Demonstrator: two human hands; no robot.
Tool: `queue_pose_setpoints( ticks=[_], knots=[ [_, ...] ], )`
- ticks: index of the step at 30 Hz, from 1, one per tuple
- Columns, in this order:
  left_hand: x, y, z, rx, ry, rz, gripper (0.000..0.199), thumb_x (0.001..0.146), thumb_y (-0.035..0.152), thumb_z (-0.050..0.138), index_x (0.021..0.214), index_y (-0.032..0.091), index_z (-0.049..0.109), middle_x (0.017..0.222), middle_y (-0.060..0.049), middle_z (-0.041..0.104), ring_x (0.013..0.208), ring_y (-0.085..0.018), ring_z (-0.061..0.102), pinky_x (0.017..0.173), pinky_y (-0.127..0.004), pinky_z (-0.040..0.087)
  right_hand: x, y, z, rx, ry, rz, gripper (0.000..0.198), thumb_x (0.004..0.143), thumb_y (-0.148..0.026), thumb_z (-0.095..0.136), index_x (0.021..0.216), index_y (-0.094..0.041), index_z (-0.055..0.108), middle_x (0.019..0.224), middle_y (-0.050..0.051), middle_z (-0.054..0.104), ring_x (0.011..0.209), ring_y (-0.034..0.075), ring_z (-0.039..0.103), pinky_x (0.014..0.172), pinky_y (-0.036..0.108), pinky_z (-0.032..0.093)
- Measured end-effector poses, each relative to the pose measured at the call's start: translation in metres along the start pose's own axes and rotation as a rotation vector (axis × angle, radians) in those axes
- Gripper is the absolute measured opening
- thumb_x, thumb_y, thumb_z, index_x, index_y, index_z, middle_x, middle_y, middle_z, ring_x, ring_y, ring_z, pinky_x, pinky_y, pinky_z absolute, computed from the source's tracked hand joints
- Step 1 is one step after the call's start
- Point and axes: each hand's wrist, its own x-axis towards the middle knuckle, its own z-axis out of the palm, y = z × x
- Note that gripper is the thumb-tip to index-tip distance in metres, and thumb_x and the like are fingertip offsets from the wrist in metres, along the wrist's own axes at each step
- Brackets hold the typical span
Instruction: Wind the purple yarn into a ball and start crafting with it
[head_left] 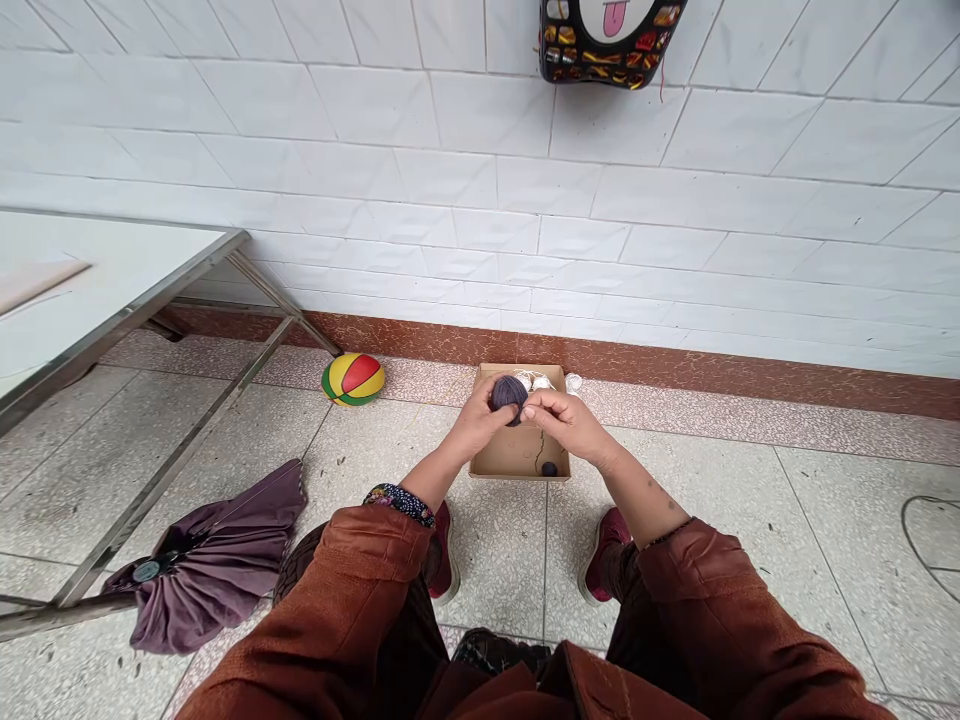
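Presumably for steadiness, our left hand [482, 417] clasps the dark yarn ball [508, 394]. Our right hand [574, 424] pinches something indistinct

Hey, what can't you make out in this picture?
Head view: anything the right hand pinches, too small to tell.
Head view: part of the cardboard box, hidden behind the left hand and purple-gray yarn ball.
Head view: top of the black wall item, cut off by the upper edge.
Head view: rest of the table, cut off by the left edge.
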Motion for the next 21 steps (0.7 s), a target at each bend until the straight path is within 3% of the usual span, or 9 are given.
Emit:
queue_pose_setpoints(
  ticks=[3, 5, 10, 16, 21],
  knots=[
    [-0.006, 0.001, 0.007, 0.214, -0.094, 0.051, 0.062, 0.07, 0.026, 0.072, 0.13, 0.02, 0.058, 0.129, -0.011, 0.057, 0.124, -0.032, 0.052, 0.111, -0.049, 0.036, 0.003, 0.003, -0.005, 0.04, 0.098, 0.015, 0.026, 0.096, -0.041, 0.054, 0.085, -0.02, 0.063, 0.074, 0.0, 0.057, 0.066, 0.014, 0.048, 0.065, 0.027, 0.039],
    [-0.009, 0.004, 0.011, 0.245, -0.201, 0.077, 0.066, 0.071, 0.024, 0.069, 0.136, 0.02, 0.055, 0.129, -0.012, 0.057, 0.124, -0.033, 0.051, 0.111, -0.05, 0.035, 0.005, 0.009, -0.007, 0.016, 0.187, 0.03, 0.025, 0.095, -0.042, 0.055, 0.084, -0.021, 0.063, 0.075, 0.0, 0.057, 0.07, 0.015, 0.05, 0.068, 0.028, 0.04],
    [-0.014, 0.01, 0.016, 0.016, -0.387, 0.023, 0.077, 0.074, 0.023, 0.061, 0.149, 0.025, 0.043, 0.141, -0.009, 0.055, 0.131, -0.033, 0.045, 0.112, -0.048, 0.032, 0.009, 0.025, -0.007, -0.059, 0.295, 0.115, 0.025, 0.092, -0.043, 0.057, 0.081, -0.021, 0.062, 0.075, 0.0, 0.058, 0.07, 0.016, 0.051, 0.068, 0.028, 0.04],
    [-0.019, 0.013, 0.02, -0.519, -0.364, -0.203, 0.077, 0.071, 0.023, 0.058, 0.147, 0.029, 0.047, 0.14, -0.006, 0.056, 0.118, -0.027, 0.055, 0.099, -0.041, 0.043, 0.009, 0.033, -0.006, -0.166, 0.318, 0.143, 0.028, 0.092, -0.043, 0.055, 0.074, -0.022, 0.057, 0.073, 0.0, 0.057, 0.068, 0.016, 0.05, 0.066, 0.028, 0.04],
    [-0.018, 0.019, 0.018, -0.761, -0.266, -0.277, 0.062, 0.069, 0.02, 0.063, 0.13, 0.023, 0.062, 0.133, -0.006, 0.062, 0.118, -0.024, 0.057, 0.093, -0.033, 0.046, 0.006, 0.038, -0.002, -0.271, 0.253, 0.205, 0.026, 0.094, -0.036, 0.049, 0.073, -0.022, 0.053, 0.067, 0.0, 0.054, 0.064, 0.017, 0.048, 0.062, 0.027, 0.036]
  ],
)
